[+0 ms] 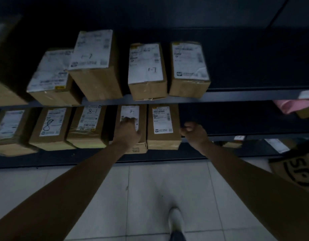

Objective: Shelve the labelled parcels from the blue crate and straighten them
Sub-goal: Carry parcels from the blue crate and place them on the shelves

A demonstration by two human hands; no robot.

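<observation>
Left hand (128,131) on "8-" parcel (131,112)

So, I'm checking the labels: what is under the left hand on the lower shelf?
The left hand rests on a brown parcel, on its white label, handwritten 8-something. The hand covers the label's lower part.

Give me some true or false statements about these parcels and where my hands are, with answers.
1. The left hand rests on a brown cardboard parcel with a white label. True.
2. The right hand lies flat on a parcel. False: its fingers are curled, beside the rightmost lower parcel.
3. The upper dark shelf holds only pink bags. False: it holds cardboard parcels.
4. One upper cardboard parcel has "1-7" handwritten on it. True.
</observation>
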